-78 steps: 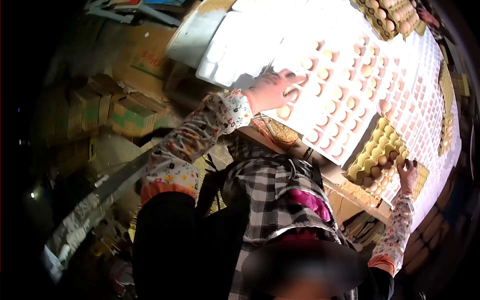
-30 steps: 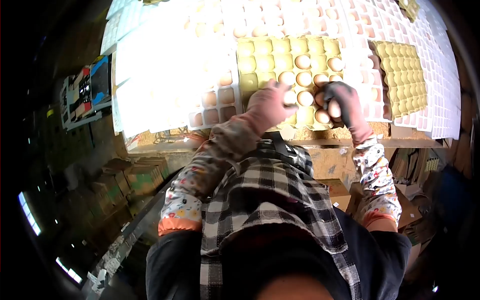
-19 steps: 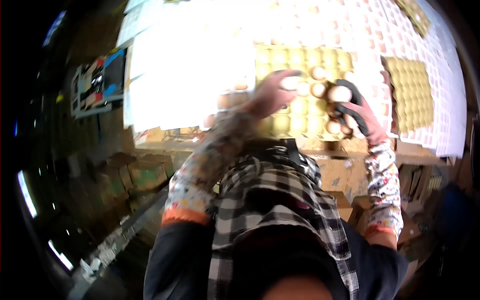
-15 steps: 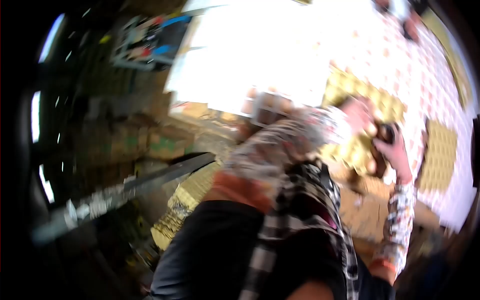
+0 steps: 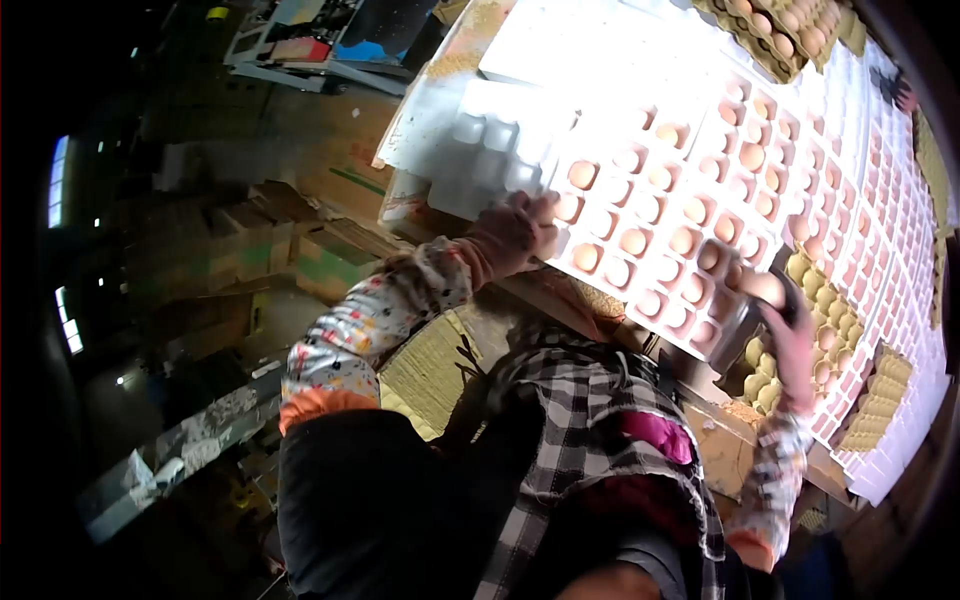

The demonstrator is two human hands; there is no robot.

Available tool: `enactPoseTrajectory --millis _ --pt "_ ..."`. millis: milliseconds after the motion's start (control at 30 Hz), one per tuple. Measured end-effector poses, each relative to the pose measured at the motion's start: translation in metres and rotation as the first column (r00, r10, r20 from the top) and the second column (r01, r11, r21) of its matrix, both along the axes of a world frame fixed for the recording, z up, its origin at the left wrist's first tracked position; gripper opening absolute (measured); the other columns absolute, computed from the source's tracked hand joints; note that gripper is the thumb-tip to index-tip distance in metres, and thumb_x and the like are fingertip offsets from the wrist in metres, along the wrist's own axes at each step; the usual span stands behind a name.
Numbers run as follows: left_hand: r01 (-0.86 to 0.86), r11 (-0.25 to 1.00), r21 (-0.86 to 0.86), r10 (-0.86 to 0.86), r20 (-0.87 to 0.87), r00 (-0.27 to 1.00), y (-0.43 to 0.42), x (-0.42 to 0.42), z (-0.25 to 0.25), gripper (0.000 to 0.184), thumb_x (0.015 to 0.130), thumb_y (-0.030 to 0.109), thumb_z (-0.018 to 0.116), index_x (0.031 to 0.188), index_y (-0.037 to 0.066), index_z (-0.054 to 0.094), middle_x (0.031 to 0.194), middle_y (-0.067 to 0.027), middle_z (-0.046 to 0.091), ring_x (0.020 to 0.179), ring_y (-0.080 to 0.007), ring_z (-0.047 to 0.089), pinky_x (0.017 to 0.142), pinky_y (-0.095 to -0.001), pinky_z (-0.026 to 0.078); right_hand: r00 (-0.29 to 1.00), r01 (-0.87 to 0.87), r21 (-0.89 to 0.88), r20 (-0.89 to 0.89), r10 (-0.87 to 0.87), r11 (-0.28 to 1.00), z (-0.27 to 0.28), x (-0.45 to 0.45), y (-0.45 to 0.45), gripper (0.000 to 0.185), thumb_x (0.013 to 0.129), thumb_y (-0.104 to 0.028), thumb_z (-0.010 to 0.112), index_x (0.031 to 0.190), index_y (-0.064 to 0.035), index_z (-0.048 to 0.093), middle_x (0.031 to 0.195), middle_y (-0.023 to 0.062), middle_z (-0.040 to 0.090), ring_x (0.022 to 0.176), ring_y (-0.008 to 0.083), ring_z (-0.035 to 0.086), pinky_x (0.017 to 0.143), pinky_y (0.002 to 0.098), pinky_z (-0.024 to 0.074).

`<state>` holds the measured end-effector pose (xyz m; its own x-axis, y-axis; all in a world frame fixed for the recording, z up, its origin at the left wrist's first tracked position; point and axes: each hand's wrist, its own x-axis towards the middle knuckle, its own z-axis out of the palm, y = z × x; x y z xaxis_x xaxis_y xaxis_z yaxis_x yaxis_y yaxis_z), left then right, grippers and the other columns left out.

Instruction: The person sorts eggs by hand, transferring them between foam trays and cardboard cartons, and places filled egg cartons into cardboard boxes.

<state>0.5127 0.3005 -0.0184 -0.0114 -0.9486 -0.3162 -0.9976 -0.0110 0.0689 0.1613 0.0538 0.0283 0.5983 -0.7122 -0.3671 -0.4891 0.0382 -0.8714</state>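
Observation:
A white foam tray [image 5: 625, 268] holds brown eggs in separate square pockets. At its left edge is my left hand [image 5: 515, 235], fingers curled beside an egg [image 5: 568, 207] in the end pocket; whether they hold anything is hidden. Over the tray's right side, my right hand [image 5: 792, 340] is closed on an egg [image 5: 765, 289], its fingers blurred and partly in shadow. A dark shape by those fingers is too unclear to name. Just right of the tray lies a yellowish pulp egg tray [image 5: 825, 315] with a few eggs in it.
More white trays of eggs [image 5: 750, 150] cover the table to the right. Stacked pulp trays with eggs [image 5: 775, 30] stand at the back, and another pulp tray [image 5: 878, 400] lies far right. Cardboard boxes [image 5: 335, 262] and a metal rail [image 5: 190, 445] are at left.
The view has swung to the right and sharpened. My left hand has moved from the pulp tray to the white tray's left edge. My right hand is now over the white tray's right side.

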Motion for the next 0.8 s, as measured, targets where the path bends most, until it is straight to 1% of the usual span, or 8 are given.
enactPoseTrajectory --millis 100,133,267,333,433,500,600,800 --pt "0.108 0.984 -0.142 -0.122 -0.087 0.989 -0.007 0.012 -0.031 0.039 0.073 0.031 0.073 0.108 0.017 0.062 0.135 -0.0121 0.042 0.109 -0.0303 0.051 0.08 -0.0381 0.05 0.957 -0.285 -0.115 0.024 0.289 0.952 -0.018 0.151 0.022 0.051 0.078 -0.018 0.073 0.125 -0.0036 0.058 0.124 0.0193 0.055 0.108 0.0265 0.059 0.092 0.0314 0.0475" --pt "0.159 0.97 -0.182 -0.168 -0.038 0.985 -0.013 0.016 -0.032 0.04 0.074 0.031 0.072 0.11 0.018 0.062 0.134 -0.0125 0.042 0.108 -0.0302 0.052 0.08 -0.0373 0.05 0.906 -0.418 -0.537 -0.186 0.381 0.732 -0.028 0.189 0.027 0.055 0.076 -0.024 0.074 0.126 -0.0091 0.058 0.13 0.0214 0.05 0.109 0.0339 0.059 0.094 0.0363 0.048" --pt "-0.305 0.927 -0.217 0.216 -0.356 0.909 -0.066 0.056 -0.03 0.045 0.08 0.022 0.068 0.123 0.022 0.058 0.134 -0.0153 0.041 0.113 -0.0381 0.051 0.088 -0.0428 0.05 0.691 -0.717 -0.49 -0.596 0.409 0.496 -0.053 0.284 0.022 0.061 0.075 -0.03 0.073 0.131 -0.0155 0.053 0.141 0.0214 0.038 0.111 0.0402 0.057 0.104 0.0414 0.0426" --pt "-0.551 0.756 -0.353 0.235 -0.64 0.732 -0.109 0.077 -0.021 0.048 0.083 0.021 0.066 0.129 0.022 0.054 0.131 -0.0197 0.045 0.109 -0.0377 0.056 0.09 -0.0439 0.049 0.834 -0.548 -0.547 -0.419 0.359 0.633 -0.073 0.292 0.004 0.054 0.079 -0.026 0.068 0.13 -0.0131 0.053 0.133 0.0189 0.048 0.109 0.0384 0.058 0.101 0.0428 0.0429" --pt "-0.414 0.877 -0.243 0.256 -0.493 0.832 -0.177 0.106 -0.046 0.048 0.085 0.03 0.064 0.131 0.021 0.053 0.125 -0.0172 0.052 0.105 -0.0361 0.059 0.086 -0.044 0.05 0.981 -0.188 -0.409 -0.043 0.187 0.893 -0.085 0.301 -0.045 0.047 0.084 -0.022 0.063 0.129 -0.0111 0.053 0.117 0.0179 0.06 0.106 0.0364 0.059 0.093 0.0416 0.047" --pt "-0.35 0.933 -0.087 0.272 -0.47 0.84 -0.213 0.114 -0.053 0.041 0.086 0.031 0.063 0.124 0.018 0.058 0.119 -0.0143 0.055 0.099 -0.0351 0.06 0.084 -0.0431 0.051 0.968 -0.234 -0.384 -0.173 0.18 0.893 -0.086 0.304 -0.075 0.041 0.085 -0.02 0.062 0.123 -0.0072 0.058 0.112 0.0182 0.063 0.099 0.0373 0.062 0.087 0.041 0.0496" --pt "-0.541 0.774 -0.331 0.211 -0.67 0.712 -0.248 0.108 -0.069 0.035 0.086 0.023 0.062 0.12 0.012 0.06 0.117 -0.0147 0.055 0.1 -0.0347 0.058 0.084 -0.0437 0.049 0.977 -0.2 -0.409 -0.156 0.148 0.89 -0.096 0.303 -0.105 0.035 0.085 -0.017 0.061 0.117 -0.0051 0.062 0.11 0.0177 0.064 0.098 0.0368 0.062 0.087 0.042 0.0495" --pt "-0.303 0.831 -0.466 0.174 -0.3 0.938 -0.266 0.089 -0.1 0.06 0.082 0.031 0.063 0.134 0.005 0.047 0.126 -0.0129 0.046 0.12 -0.0296 0.039 0.106 -0.0487 0.026 0.985 -0.155 -0.695 -0.057 0.161 0.702 -0.11 0.293 -0.105 0.041 0.078 -0.01 0.062 0.12 -0.0075 0.059 0.119 0.0148 0.058 0.111 0.0354 0.051 0.099 0.045 0.0382"
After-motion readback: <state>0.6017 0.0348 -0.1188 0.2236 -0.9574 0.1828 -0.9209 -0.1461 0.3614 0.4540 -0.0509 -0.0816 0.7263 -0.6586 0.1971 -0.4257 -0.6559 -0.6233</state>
